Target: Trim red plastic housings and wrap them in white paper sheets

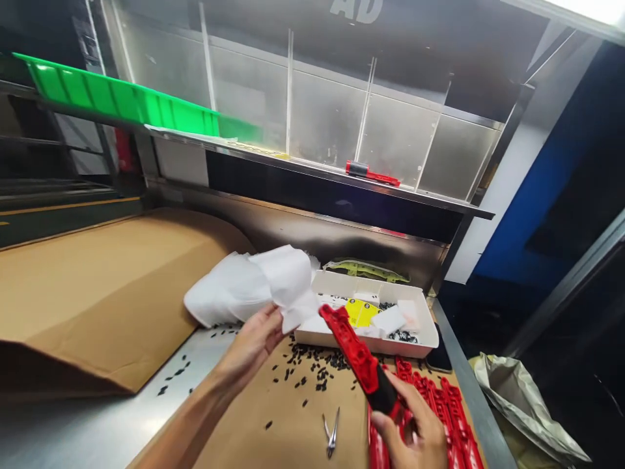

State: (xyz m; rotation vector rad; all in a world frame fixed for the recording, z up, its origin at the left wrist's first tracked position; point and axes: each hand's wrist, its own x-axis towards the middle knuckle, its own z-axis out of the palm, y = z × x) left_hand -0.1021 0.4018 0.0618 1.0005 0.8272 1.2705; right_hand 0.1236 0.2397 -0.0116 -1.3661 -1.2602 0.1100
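My right hand (415,433) is closed round the black grip of a red plastic tool (356,355), which points up and left over the bench. My left hand (256,342) pinches the edge of a white cloth (254,283) that lies bunched at the back of the bench. Under my right hand lies a stack of several more red plastic parts (449,410). Small black pieces (317,365) are scattered over the brown cardboard sheet (288,423) between my hands.
A white tray (424,339) with yellow labels and black bits sits behind the tool. Metal tweezers (332,433) lie on the cardboard. A big cardboard sheet (97,286) covers the left. Another red tool (371,172) rests on the shelf, a green bin (122,98) upper left, a bag (522,404) lower right.
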